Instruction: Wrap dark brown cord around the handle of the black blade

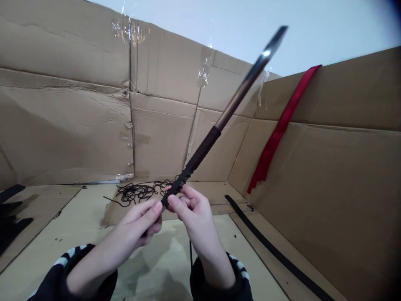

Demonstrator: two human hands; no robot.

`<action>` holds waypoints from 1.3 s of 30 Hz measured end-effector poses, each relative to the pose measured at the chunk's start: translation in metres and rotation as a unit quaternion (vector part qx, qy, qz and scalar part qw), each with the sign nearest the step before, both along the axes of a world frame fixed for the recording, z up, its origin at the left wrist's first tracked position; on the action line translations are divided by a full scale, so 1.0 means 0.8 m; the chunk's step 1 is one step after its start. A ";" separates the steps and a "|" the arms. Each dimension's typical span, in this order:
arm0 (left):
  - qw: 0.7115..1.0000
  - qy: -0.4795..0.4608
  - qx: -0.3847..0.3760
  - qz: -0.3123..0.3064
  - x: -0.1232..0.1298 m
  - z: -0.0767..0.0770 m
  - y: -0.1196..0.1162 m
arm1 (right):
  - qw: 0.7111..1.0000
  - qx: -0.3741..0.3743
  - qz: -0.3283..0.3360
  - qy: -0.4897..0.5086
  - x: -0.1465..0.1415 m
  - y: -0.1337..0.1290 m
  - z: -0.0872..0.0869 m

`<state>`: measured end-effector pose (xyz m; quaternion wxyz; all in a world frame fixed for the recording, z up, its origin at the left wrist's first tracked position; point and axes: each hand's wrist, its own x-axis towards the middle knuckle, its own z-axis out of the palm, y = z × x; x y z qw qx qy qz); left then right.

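A long metal rod (233, 102) with a flattened, chisel-like tip slants up to the right in front of me. Dark brown cord is wound tightly round its handle (203, 148); lower down the windings look looser and cross over black wrapping. My left hand (142, 221) pinches the handle's bottom end between thumb and fingers. Just above it, my right hand (194, 209) is closed around the wrapped part, thumb pressed on the front. Some of its fingers are hidden behind the handle. A dark strand (191, 253) hangs below my right hand.
Loose dark cord (138, 192) lies tangled behind my hands. Cardboard walls (166, 133) enclose the work surface at the back and right. A red strip (285, 119) hangs over the right wall. A black strip (269, 246) lies at right, more black strips (14, 217) at far left.
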<state>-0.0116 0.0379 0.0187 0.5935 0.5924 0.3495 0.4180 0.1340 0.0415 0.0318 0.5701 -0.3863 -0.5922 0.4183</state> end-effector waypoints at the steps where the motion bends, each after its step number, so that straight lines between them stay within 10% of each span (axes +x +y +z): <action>1: 0.999 -0.024 -0.024 -0.026 0.003 0.000 -0.002 | 1.000 -0.003 0.009 0.000 0.000 -0.001 0.000; 10: 0.998 -0.030 0.022 0.047 0.015 -0.010 0.001 | 0.992 0.014 -0.109 -0.056 -0.005 -0.002 -0.001; 30: 0.963 0.155 0.198 0.095 0.015 -0.007 -0.012 | 0.982 0.039 -0.021 0.184 0.033 0.000 0.009; 34: 0.983 0.107 0.134 0.066 0.014 -0.007 -0.011 | 0.980 0.038 -0.041 0.192 0.031 -0.001 0.010; 39: 0.984 -0.035 -0.089 -0.148 0.011 -0.004 -0.012 | 0.990 0.065 -0.063 0.105 0.039 -0.009 0.011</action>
